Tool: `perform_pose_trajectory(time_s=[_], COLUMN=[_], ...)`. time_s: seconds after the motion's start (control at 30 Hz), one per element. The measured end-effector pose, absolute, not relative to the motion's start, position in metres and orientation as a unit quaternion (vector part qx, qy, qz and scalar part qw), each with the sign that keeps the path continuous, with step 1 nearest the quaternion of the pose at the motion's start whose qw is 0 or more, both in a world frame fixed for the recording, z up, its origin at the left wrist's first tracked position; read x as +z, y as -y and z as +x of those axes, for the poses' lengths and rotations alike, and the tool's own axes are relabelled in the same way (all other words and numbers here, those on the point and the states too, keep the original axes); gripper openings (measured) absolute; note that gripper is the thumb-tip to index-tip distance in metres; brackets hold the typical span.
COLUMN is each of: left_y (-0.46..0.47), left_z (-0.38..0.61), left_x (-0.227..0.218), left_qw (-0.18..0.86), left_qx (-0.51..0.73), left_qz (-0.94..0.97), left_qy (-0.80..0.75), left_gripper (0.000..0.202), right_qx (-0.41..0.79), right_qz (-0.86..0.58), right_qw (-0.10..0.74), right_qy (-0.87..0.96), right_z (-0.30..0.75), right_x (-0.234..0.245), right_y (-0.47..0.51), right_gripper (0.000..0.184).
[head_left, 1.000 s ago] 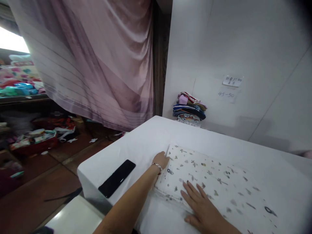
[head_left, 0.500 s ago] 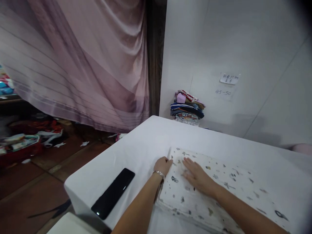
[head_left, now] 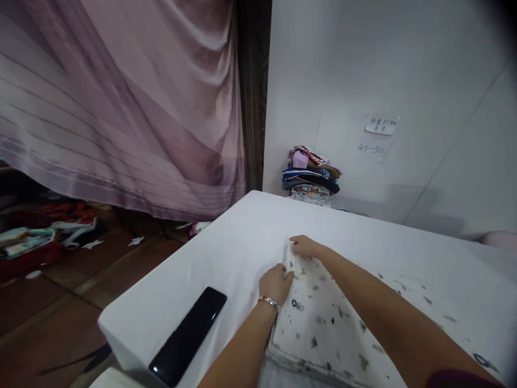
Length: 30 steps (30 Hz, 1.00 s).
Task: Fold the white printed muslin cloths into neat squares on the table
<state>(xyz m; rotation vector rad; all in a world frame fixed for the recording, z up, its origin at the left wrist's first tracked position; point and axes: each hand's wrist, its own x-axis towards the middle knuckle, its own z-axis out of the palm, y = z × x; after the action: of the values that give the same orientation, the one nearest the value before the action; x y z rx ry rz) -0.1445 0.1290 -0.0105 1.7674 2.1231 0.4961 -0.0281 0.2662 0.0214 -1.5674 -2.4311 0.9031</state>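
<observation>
A folded white cloth (head_left: 323, 318) with small grey and tan prints lies in layers on the white table. My left hand (head_left: 276, 284), with a bracelet at its wrist, grips the cloth's left edge, thumb on top. At the far left corner of the same cloth, my right hand (head_left: 304, 247) pinches the edge between thumb and fingers. That edge looks slightly raised between the two hands. My right forearm crosses over the cloth and hides part of it.
On the white table (head_left: 226, 242), a black phone (head_left: 189, 335) lies left of the cloth. Folded clothes (head_left: 311, 175) are stacked beyond the far edge, by a wall with a paper note (head_left: 382, 125). A pink curtain (head_left: 173, 108) hangs at left, above a cluttered tiled floor.
My right hand has moved from lying flat on the cloth to its far left corner and closed there. My left hand stays at the left edge, shifted slightly right in view.
</observation>
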Motion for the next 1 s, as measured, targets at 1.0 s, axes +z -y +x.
perform_pose_trajectory(time_s=[1.0], left_y=[-0.131], left_z=[-0.145], left_x=[-0.012], left_qw=[0.2], left_qx=[0.195], left_qz=[0.587], left_qy=[-0.759], left_gripper=[0.035], right_qx=[0.237], right_qz=[-0.494], right_qw=[0.114], right_qy=[0.829], right_z=[-0.035], right_x=[-0.003], right_y=[-0.265], right_gripper=[0.049])
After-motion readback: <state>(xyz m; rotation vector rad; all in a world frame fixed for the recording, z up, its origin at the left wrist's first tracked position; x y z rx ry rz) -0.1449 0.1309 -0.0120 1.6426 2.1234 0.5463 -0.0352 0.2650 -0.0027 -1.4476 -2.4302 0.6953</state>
